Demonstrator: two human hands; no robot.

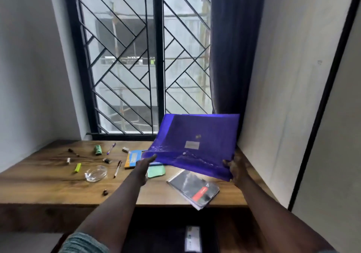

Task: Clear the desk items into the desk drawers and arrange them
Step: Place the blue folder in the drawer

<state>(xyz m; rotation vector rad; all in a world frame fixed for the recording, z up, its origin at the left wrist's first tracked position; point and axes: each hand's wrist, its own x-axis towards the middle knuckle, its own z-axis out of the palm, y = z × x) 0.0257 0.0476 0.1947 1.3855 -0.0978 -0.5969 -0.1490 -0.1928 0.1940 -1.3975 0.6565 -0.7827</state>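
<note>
Head view: one blue folder [193,145] is held above the right end of the wooden desk [58,182], in the centre right of the frame. Its long axis runs across the picture. Its far edge is raised toward the window [125,57], and its near edge slopes down to the right.

Below it, at lower centre right, lies one black spiral notebook [193,188] with a red label. Its long axis runs diagonally, and its near corner overhangs the desk's front edge. One orange book [132,160] and one green pad [156,171] lie partly under the folder's left side.

Two pens lie left of centre, each pointing diagonally: a purple pen [111,148] farther back and a brown pen [117,169] nearer. One glass dish [95,173] sits just left of the brown pen. Several small items, too small to tell, are scattered at the left.

The right hand [234,168] clasps the folder's lower right corner with curled fingers. The left hand [146,161] is stretched flat with straight fingers, its tips at the folder's lower left edge, grasping nothing.
</note>
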